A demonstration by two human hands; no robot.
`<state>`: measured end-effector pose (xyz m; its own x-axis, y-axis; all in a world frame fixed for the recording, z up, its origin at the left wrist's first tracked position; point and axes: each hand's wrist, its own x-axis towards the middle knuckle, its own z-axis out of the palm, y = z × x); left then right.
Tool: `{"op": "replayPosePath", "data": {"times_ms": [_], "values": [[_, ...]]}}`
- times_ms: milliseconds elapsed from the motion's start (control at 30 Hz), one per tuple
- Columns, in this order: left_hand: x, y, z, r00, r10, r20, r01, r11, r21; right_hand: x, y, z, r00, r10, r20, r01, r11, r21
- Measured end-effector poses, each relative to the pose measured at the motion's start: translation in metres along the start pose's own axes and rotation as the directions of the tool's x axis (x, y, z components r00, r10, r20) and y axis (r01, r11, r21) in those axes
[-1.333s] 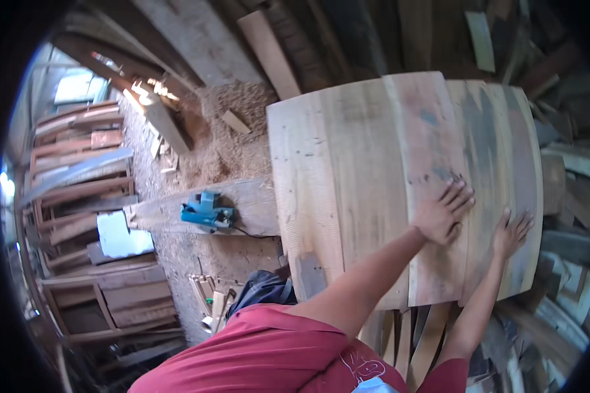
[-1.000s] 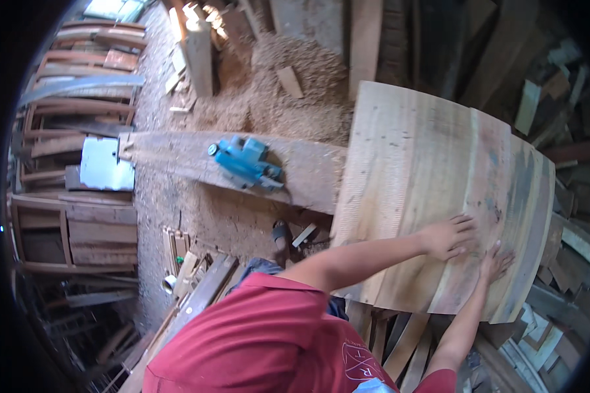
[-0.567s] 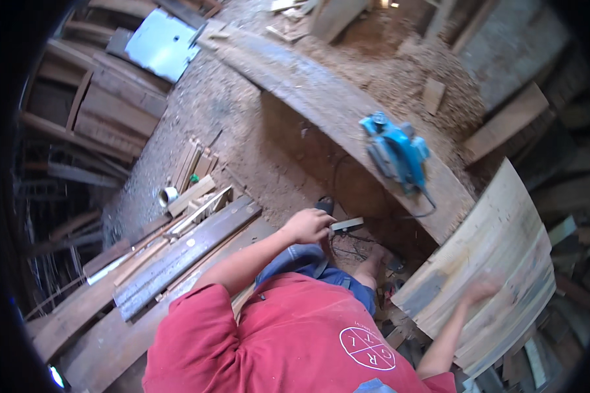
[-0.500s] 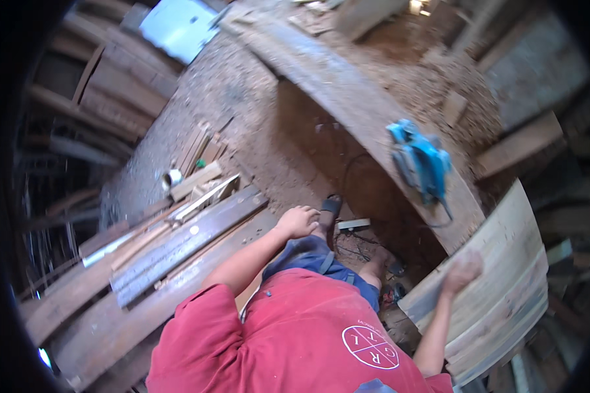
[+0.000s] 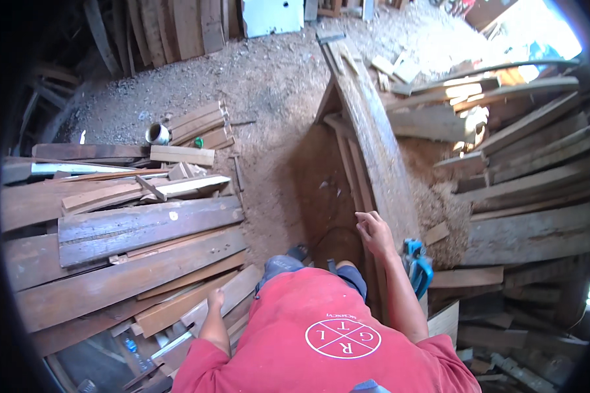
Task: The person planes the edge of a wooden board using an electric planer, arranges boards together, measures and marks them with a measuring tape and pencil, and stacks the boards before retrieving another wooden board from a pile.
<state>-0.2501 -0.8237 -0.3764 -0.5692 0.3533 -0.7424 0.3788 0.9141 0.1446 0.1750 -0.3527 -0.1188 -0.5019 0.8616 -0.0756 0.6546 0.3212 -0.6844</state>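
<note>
Ground (image 5: 272,173) is lying open between the boards (image 5: 151,228) and bench (image 5: 381,141); a planer (image 5: 421,272) is obstructing the bench's near end.

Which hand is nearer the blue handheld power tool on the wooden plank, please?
Right: the right hand is just left of the tool; the left hand is farther left, across the red-shirted torso.

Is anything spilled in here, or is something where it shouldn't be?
Yes. Loose tan wood shavings lie heaped to the right of the long weathered wooden bench, looking like a spill. At lower left, what seems a clear plastic bottle with blue on it sits among brown wooden planks, odd there.
</note>
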Motion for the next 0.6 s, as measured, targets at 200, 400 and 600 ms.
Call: {"op": "replayPosePath", "data": {"times_ms": [200,400,600], "values": [[0.002,0.051,0.084,0.992,-0.068,0.107,0.044,0.975,0.218,0.082,-0.029,-0.016,0.985,-0.171,0.009,0.168,0.977,0.132],[0.064,0.168,0.050,0.912,0.395,0.113,-0.407,0.907,0.108,0.136,-0.002,0.000,0.979,-0.161,0.128,0.152,0.985,0.079],[0.106,0.284,-0.036,0.969,0.217,-0.115,-0.245,0.888,-0.389,0.195,0.094,0.039,0.952,-0.112,0.286,-0.030,0.893,0.449]]}}
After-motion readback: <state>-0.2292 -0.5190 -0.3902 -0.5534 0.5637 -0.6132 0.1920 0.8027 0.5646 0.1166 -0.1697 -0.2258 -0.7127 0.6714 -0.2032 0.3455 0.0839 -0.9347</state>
